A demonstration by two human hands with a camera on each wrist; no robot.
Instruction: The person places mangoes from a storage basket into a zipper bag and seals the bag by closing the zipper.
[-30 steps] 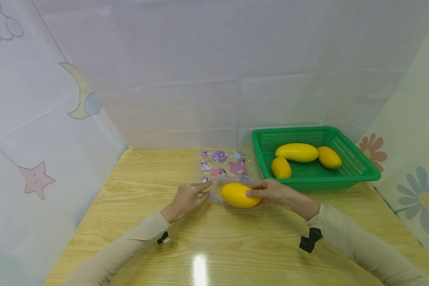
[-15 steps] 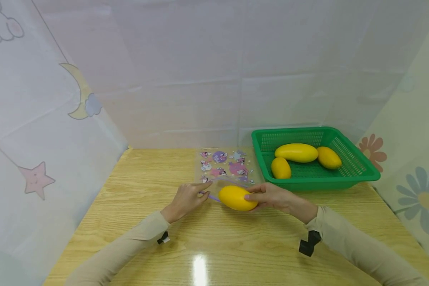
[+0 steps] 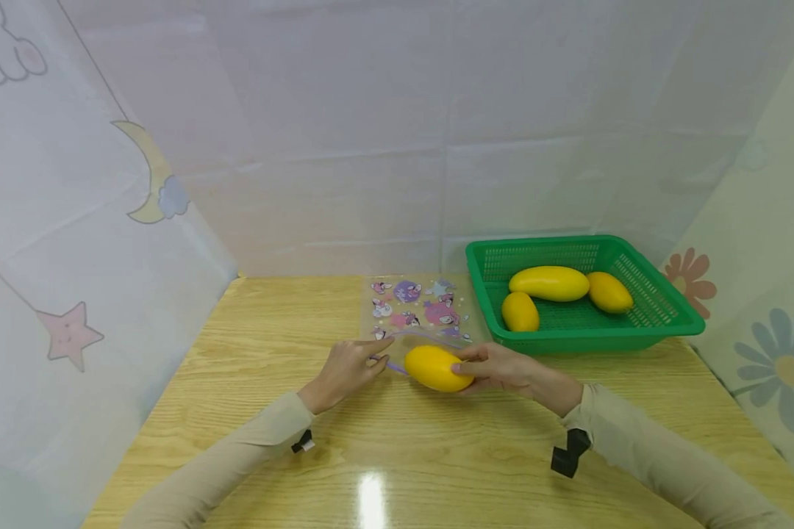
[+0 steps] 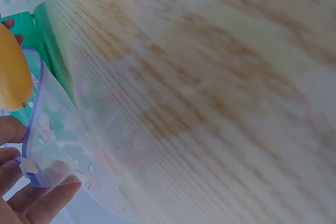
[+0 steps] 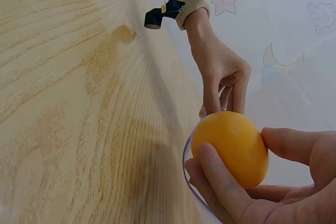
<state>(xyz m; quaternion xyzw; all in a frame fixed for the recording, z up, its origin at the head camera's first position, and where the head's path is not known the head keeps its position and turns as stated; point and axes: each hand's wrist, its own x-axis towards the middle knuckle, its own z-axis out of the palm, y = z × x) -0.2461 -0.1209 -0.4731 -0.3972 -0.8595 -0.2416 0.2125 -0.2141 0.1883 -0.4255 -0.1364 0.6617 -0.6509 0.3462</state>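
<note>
My left hand (image 3: 346, 373) pinches the edge of a clear zip bag (image 3: 406, 317) with cartoon prints, lying flat at its far part on the table. The bag's purple-edged mouth is held apart; a pale slider (image 4: 28, 167) shows by the fingers in the left wrist view. A yellow mango (image 3: 439, 369) is gripped in my right hand (image 3: 512, 373), thumb on one side and fingers on the other. Its front end is at the bag's mouth, pointing toward my left hand. In the right wrist view the mango (image 5: 233, 150) partly covers the purple edge.
A green basket (image 3: 585, 341) stands at the back right of the wooden table (image 3: 271, 316). Inside are a long yellow fruit (image 3: 548, 283) and two mangoes, one nearer (image 3: 520, 312) and one to the right. Printed cloth walls close off the back and sides.
My right hand has moved slightly left and nearer to me with the mango, over the bag's mouth. The left hand keeps its place at the bag's edge.
</note>
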